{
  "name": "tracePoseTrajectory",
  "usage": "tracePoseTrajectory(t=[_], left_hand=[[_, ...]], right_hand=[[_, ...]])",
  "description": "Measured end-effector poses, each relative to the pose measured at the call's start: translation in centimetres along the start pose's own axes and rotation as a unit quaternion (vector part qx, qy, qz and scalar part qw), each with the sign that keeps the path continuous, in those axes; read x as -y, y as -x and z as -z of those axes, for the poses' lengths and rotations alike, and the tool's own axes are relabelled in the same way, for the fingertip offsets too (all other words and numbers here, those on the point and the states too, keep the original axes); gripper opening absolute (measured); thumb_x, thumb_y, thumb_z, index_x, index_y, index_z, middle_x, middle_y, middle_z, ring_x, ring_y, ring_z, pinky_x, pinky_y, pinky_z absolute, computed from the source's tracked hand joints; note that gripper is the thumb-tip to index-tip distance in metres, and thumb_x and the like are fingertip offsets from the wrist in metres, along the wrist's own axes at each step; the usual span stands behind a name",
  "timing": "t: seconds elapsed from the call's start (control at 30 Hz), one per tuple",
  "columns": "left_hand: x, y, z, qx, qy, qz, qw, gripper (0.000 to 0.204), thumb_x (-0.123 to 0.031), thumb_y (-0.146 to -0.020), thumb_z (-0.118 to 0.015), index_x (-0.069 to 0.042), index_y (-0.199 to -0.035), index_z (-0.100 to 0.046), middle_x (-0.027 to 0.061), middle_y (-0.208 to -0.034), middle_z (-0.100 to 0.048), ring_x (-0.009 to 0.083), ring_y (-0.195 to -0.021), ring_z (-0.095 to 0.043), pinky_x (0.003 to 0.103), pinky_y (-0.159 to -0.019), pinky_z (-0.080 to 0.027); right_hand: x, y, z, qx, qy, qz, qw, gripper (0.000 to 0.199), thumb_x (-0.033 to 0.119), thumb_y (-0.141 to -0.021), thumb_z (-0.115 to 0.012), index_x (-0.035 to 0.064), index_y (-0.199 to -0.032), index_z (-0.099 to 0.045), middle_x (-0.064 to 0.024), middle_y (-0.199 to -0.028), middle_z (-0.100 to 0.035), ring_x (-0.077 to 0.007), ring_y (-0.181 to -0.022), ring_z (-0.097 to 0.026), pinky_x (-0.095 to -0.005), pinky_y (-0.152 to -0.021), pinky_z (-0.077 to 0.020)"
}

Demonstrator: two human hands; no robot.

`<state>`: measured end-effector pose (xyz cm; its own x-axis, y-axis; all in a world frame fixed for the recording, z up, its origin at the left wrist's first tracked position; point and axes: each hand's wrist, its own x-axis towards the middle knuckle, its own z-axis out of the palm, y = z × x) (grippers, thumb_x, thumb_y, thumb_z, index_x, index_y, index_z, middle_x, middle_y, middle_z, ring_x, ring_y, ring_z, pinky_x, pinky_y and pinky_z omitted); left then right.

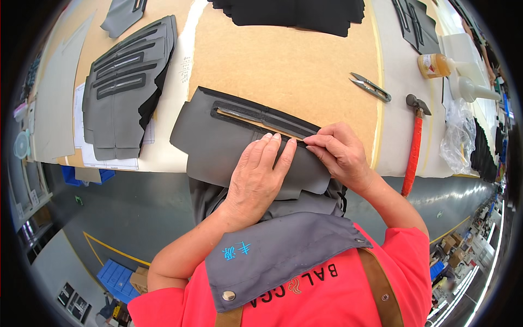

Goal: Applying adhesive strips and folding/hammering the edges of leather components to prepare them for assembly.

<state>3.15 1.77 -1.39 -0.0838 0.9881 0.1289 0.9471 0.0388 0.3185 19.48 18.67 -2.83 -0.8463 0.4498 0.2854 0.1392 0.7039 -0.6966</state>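
A grey fabric panel point(212, 141) with a long slot framed in black trim point(261, 117) lies at the near edge of the brown worktable point(289, 65). My left hand point(259, 174) lies flat on the panel just below the slot, fingers together, pinning it down. My right hand point(340, 152) pinches the black trim at the slot's right end with its fingertips. The panel's lower part hangs over the table edge toward my apron.
A stack of similar grey panels point(128, 87) lies to the left. Black fabric pieces point(294, 13) sit at the far edge. Thread snips point(370, 87), a red-handled hammer point(414, 147), a glue bottle point(436, 65) and a clear plastic bag point(457, 136) are on the right.
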Motion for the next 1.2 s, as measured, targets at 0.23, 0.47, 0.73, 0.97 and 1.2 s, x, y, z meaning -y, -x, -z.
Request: tracePoseTrajectory(t=[0.23, 0.47, 0.73, 0.97, 1.2], left_hand=[[-0.1, -0.1, 0.2, 0.005, -0.004, 0.007, 1.000, 0.058, -0.002, -0.087, -0.064, -0.008, -0.144, -0.061, 0.0133, -0.135, -0.056, 0.0286, -0.131, -0.056, 0.040, -0.113, -0.046], [-0.2, -0.2, 0.3, 0.007, -0.020, 0.009, 1.000, 0.057, -0.001, -0.086, -0.065, -0.007, -0.143, -0.062, 0.0134, -0.135, -0.056, 0.0291, -0.130, -0.056, 0.041, -0.112, -0.048], [-0.3, -0.2, 0.4, 0.019, -0.020, 0.009, 1.000, 0.058, 0.000, -0.086, -0.065, -0.007, -0.144, -0.062, 0.0134, -0.136, -0.056, 0.0295, -0.131, -0.056, 0.041, -0.112, -0.048], [-0.2, -0.3, 0.8, 0.031, -0.019, 0.005, 0.999, 0.059, 0.000, -0.086, -0.065, -0.006, -0.144, -0.061, 0.0136, -0.136, -0.055, 0.0298, -0.132, -0.055, 0.040, -0.112, -0.048], [0.0, -0.2, 0.9, 0.032, -0.003, -0.001, 0.999, 0.059, 0.000, -0.086, -0.064, -0.006, -0.145, -0.060, 0.0139, -0.136, -0.055, 0.0305, -0.132, -0.055, 0.041, -0.113, -0.048]], right_hand=[[-0.5, 0.3, 0.1, 0.015, 0.022, 0.037, 0.999, 0.024, 0.003, -0.080, -0.082, 0.0091, -0.103, -0.077, -0.0043, -0.092, -0.066, -0.0236, -0.082, -0.060, -0.0365, -0.072, -0.0464], [-1.2, 0.6, 0.6, 0.033, 0.070, 0.107, 0.991, 0.026, 0.005, -0.081, -0.078, 0.0082, -0.107, -0.078, -0.0019, -0.093, -0.065, -0.0203, -0.082, -0.058, -0.0352, -0.071, -0.0454], [-1.6, 0.4, 1.7, 0.092, 0.087, 0.168, 0.977, 0.045, 0.011, -0.073, -0.075, 0.0057, -0.117, -0.075, -0.0024, -0.102, -0.064, -0.0206, -0.089, -0.061, -0.0361, -0.078, -0.0485], [-1.8, 0.3, 2.2, 0.105, 0.088, 0.184, 0.973, 0.050, 0.014, -0.070, -0.077, 0.0037, -0.120, -0.074, -0.0033, -0.103, -0.063, -0.0213, -0.091, -0.063, -0.0375, -0.081, -0.0499], [-1.7, 0.8, 1.8, 0.080, 0.043, 0.144, 0.985, 0.048, 0.012, -0.070, -0.082, 0.0072, -0.118, -0.077, -0.0028, -0.101, -0.066, -0.0209, -0.088, -0.062, -0.0358, -0.077, -0.0492]])
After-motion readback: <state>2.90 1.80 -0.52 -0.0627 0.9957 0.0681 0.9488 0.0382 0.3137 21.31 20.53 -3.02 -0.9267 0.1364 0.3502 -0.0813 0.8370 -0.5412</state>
